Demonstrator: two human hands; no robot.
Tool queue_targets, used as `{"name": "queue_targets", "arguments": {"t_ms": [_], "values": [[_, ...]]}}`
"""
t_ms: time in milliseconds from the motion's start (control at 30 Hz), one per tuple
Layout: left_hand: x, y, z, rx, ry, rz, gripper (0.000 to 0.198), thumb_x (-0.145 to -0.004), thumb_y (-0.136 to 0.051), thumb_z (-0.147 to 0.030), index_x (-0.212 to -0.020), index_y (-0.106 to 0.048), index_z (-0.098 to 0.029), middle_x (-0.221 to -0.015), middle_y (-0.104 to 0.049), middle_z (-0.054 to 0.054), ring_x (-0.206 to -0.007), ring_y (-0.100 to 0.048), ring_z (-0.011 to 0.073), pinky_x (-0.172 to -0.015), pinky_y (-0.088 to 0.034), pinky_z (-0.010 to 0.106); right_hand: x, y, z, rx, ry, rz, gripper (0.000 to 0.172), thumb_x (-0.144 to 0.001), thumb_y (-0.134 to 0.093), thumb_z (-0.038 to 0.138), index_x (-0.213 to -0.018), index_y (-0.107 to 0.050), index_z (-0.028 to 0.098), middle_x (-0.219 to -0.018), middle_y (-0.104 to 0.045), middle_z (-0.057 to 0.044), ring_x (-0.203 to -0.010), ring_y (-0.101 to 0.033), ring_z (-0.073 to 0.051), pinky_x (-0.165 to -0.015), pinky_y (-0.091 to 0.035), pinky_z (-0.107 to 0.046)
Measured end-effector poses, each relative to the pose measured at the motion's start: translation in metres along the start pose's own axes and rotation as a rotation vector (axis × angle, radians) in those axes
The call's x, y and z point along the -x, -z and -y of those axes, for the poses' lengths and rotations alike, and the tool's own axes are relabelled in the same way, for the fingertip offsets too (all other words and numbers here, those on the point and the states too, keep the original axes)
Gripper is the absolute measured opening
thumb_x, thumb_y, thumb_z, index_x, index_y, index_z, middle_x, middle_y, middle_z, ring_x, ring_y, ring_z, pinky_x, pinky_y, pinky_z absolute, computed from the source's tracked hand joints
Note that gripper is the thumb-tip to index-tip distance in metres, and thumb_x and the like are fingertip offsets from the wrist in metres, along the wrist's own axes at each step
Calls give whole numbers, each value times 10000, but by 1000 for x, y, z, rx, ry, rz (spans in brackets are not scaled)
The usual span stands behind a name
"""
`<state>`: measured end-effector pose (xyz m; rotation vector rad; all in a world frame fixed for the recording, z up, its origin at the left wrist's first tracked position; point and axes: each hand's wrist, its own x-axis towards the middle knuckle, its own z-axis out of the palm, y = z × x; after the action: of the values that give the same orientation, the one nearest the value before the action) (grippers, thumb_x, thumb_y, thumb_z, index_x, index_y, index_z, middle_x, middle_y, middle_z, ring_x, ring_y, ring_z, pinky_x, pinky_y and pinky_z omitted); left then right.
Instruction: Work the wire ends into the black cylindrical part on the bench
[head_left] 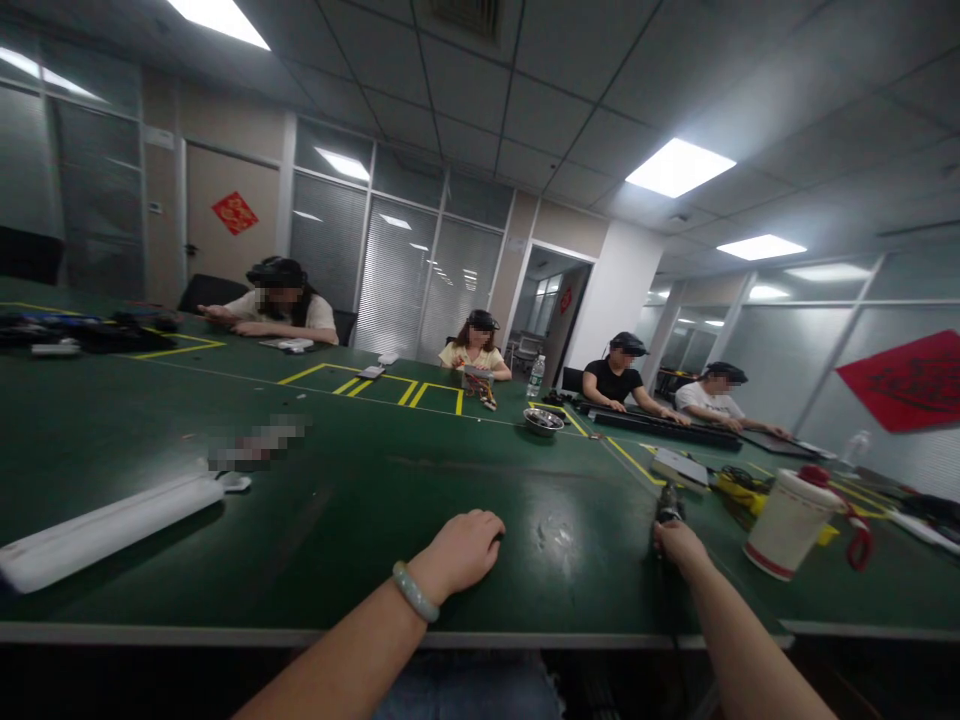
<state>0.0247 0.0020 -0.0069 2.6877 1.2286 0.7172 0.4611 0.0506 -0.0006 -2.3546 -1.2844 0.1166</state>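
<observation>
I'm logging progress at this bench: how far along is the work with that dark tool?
Done: no finished piece shows nearby. In hand: the right hand grips a dark tool standing on the green table; the left hand rests curled on it, seemingly holding nothing. Left: the tool meets no workpiece yet, so the work looks barely begun.

A single head-worn camera sits at the near edge of the green table (337,500), close above it, and faces forward across its top to the seated people (475,350) on the far side. The tilt is shallow: the ceiling (525,90) fills the upper half. The left hand (461,550) and the right hand (679,545), gripping a dark tool (667,505), lie closest, by the near edge.
</observation>
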Motion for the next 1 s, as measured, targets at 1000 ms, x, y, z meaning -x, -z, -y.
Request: {"name": "queue_targets", "arguments": {"t_ms": [1000], "values": [[-1, 18, 16, 19, 0, -250, 269, -934, -443, -404, -1073, -603, -239, -1137, -641, 16, -1120, -539, 173, -1159, -180, 428, 164, -29, 162, -55, 1080, 477, 98, -858, -546, 215, -901, -633, 211, -981, -576, -16, -884, -554, -143, -811, -394, -239]]}}
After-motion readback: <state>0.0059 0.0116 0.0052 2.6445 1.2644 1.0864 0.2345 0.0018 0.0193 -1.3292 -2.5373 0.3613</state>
